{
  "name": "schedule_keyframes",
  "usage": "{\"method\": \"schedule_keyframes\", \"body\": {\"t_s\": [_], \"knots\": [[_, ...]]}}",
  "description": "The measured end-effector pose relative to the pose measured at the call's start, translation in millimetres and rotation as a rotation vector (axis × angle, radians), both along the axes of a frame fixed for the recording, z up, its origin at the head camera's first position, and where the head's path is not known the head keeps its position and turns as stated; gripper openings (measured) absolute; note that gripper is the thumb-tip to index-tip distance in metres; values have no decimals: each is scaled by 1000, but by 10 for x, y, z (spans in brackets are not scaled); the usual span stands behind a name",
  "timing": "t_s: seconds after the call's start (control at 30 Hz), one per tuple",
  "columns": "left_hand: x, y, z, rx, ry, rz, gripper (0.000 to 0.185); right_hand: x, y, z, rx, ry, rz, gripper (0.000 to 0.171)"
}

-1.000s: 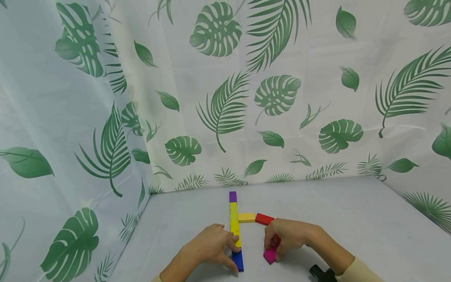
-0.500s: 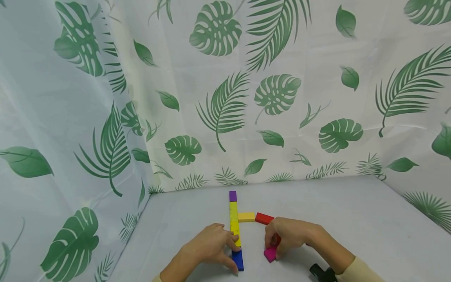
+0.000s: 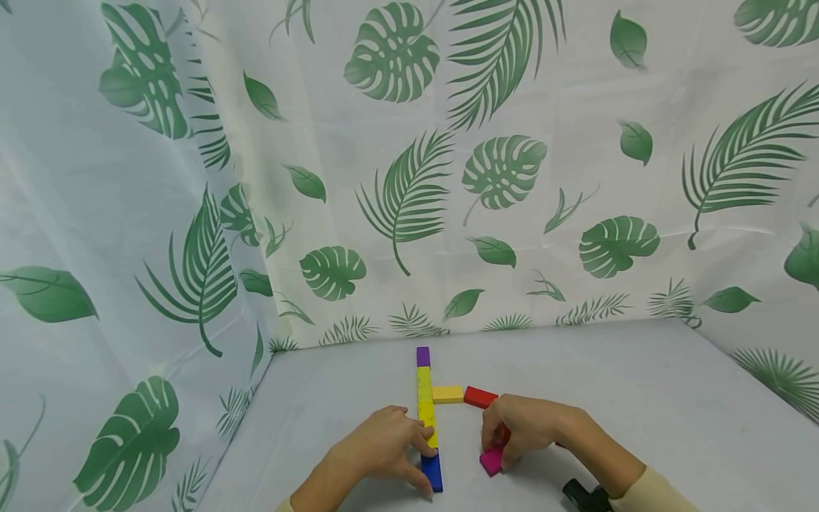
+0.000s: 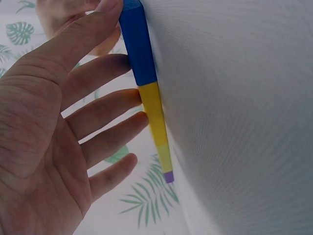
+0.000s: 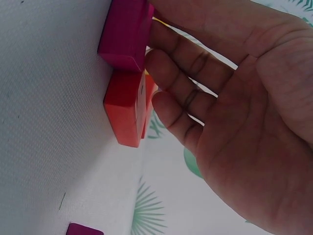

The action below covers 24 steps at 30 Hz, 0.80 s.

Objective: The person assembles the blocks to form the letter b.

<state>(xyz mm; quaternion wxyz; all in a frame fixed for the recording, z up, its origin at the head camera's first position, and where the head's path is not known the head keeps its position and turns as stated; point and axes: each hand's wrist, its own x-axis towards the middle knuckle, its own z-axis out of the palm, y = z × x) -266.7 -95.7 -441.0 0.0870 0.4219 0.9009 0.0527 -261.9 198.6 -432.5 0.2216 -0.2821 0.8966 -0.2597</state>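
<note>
A straight row on the white tabletop has a purple block (image 3: 423, 356) at its far end, then yellow blocks (image 3: 425, 402), then a blue block (image 3: 431, 472) nearest me. Along its left side rests my left hand (image 3: 387, 448), fingers spread and fairly straight, thumb at the blue block's near end. My right hand (image 3: 527, 430) pinches a magenta block (image 3: 491, 461). Against that block, in the right wrist view, stands a red block (image 5: 122, 105), mostly hidden by the hand in the head view. A pale orange block (image 3: 448, 395) and another red block (image 3: 480, 397) run rightward from the row.
One more magenta block (image 5: 85, 229) lies at the bottom of the right wrist view. A black object (image 3: 584, 496) sits by the right sleeve. Leaf-printed cloth (image 3: 409, 213) hangs behind and beside the table (image 3: 640, 398).
Barely anything differs. My right hand and the magenta block have shifted very slightly to the right; the left hand stays in place.
</note>
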Motion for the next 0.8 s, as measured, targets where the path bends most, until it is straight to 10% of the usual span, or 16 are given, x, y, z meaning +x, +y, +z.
{"method": "schedule_keyframes", "body": {"t_s": [0.8], "knots": [[3, 2, -5, -12, 3, -2, 50, -93, 213, 176, -111, 138, -21, 31]]}}
